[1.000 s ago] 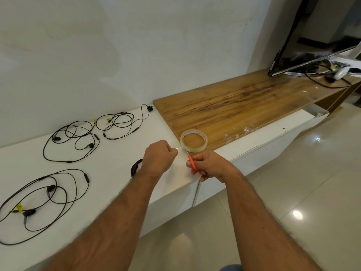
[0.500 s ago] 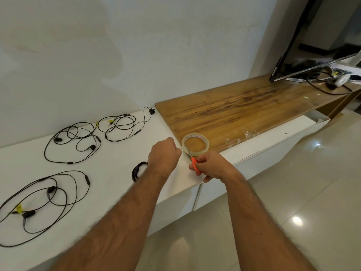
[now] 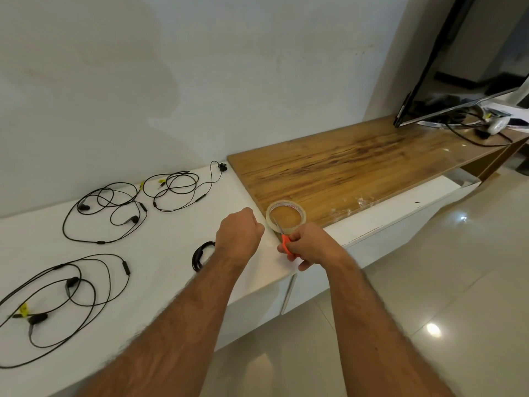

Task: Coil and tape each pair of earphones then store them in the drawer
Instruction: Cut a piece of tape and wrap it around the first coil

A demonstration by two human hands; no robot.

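The right hand (image 3: 310, 243) grips orange-handled scissors (image 3: 283, 239), whose blades reach up across the clear roll of adhesive tape (image 3: 286, 216) lying just beyond it on the wooden top (image 3: 357, 167). The left hand (image 3: 239, 234), close beside it, is curled as if pinching the tape's free end, though I cannot tell for sure. A small coiled black earphone bundle (image 3: 200, 255) lies partly behind the left wrist; three loose black earphone pairs (image 3: 106, 213) (image 3: 177, 193) (image 3: 63, 296) lie farther left on the white counter (image 3: 160, 253).

Orange scissors (image 3: 286, 244); clear tape (image 3: 285, 216); black earphones (image 3: 106, 213); streaked brown wood (image 3: 357, 164); white counter (image 3: 160, 253).
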